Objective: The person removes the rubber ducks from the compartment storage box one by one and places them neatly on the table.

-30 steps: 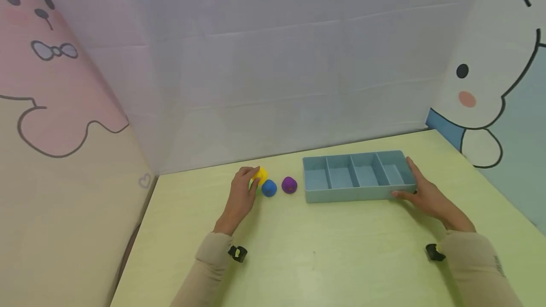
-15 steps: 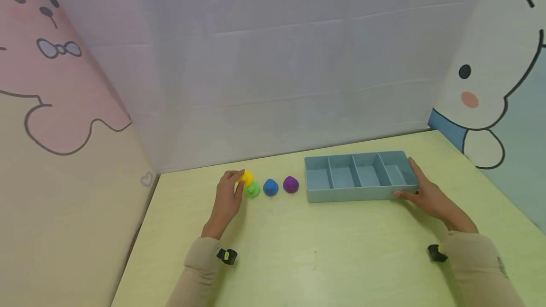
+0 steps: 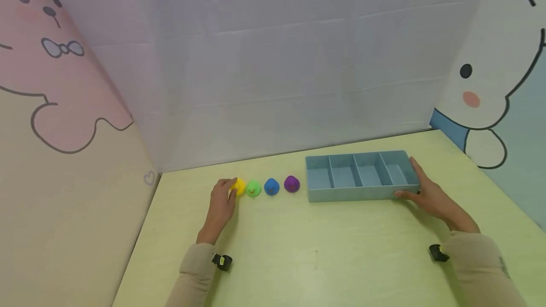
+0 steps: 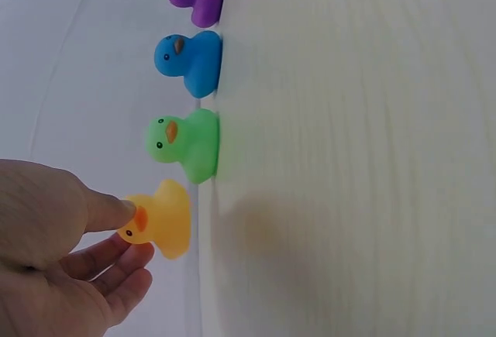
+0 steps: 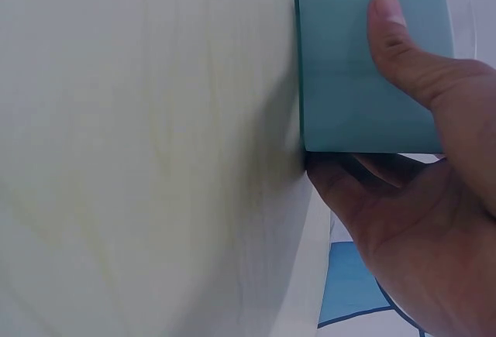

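My left hand (image 3: 221, 205) pinches a yellow rubber duck (image 4: 163, 221) by its head, between thumb and fingers. In the left wrist view the duck's base looks slightly off the table, with a shadow beside it. To its right a green duck (image 3: 253, 188), a blue duck (image 3: 271, 186) and a purple duck (image 3: 292, 184) stand upright in a row. At the right end of a blue-green divided tray (image 3: 362, 194), my right hand (image 3: 432, 200) holds on, its thumb (image 5: 399, 50) against the front wall and its fingers around the end wall.
The tray's compartments, split by thin dividers, hold nothing. A light yellow table (image 3: 315, 250) carries everything. Behind it hangs a white sheet (image 3: 273, 84), with cartoon-printed panels at the left and right sides.
My left hand has carried the yellow duck leftward and nearer, from behind the blue and green ducks to the row's left end. The green duck has come into full view. The right hand stays put.
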Demonstrator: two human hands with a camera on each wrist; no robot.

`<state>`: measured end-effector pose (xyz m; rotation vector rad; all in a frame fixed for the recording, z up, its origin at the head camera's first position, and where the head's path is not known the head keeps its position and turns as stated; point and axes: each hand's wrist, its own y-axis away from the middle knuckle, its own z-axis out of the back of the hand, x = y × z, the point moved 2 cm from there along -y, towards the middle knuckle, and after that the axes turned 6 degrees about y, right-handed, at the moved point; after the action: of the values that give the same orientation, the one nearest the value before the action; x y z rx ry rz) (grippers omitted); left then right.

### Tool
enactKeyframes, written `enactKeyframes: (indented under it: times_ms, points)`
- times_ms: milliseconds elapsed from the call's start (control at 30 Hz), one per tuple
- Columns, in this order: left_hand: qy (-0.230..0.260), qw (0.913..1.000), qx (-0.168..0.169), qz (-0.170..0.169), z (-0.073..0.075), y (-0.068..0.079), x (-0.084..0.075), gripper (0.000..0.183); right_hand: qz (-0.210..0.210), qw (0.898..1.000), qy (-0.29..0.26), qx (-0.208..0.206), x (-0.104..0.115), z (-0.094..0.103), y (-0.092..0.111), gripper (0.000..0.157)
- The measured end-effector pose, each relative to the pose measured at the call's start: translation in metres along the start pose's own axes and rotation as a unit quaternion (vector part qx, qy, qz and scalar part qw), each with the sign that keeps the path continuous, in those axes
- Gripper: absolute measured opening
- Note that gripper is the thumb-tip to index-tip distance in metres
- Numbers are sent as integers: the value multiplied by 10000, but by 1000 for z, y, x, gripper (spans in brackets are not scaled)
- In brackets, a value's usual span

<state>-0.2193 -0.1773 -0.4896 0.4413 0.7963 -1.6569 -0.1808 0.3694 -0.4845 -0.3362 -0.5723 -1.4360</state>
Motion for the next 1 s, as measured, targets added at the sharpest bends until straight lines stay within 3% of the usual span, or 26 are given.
enactKeyframes:
  times_ms: [367, 733, 1000]
  points:
    - [-11, 9994, 134, 329, -1, 6, 10, 36, -60, 9999, -59, 68, 1, -1, -3, 116]
    - [68, 9987, 105, 501, -6, 6, 9, 35, -41, 9999, 24, 101, 1, 1, -3, 116]
    - [34, 9988, 293, 383, -3, 3, 8, 40, 56, 9993, -110, 363, -1, 6, -2, 118]
